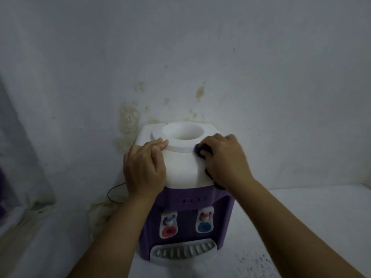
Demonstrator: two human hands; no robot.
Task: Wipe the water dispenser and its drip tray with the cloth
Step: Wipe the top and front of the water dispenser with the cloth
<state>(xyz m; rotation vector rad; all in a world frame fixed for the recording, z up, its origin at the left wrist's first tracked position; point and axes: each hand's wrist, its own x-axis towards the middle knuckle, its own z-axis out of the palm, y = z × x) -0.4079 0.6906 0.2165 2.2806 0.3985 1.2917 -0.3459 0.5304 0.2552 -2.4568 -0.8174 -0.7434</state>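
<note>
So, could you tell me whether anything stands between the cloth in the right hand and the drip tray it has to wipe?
Nothing visible does. The right hand presses the dark cloth on the dispenser's white top; the drip tray below lies bare, with only the two taps above it.

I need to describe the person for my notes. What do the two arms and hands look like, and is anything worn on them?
Both forearms are bare as far as the picture shows: no sleeves, gloves or watch. The left hand and right hand show no rings or marks that I can make out; the picture is dim and a little blurred.
</note>
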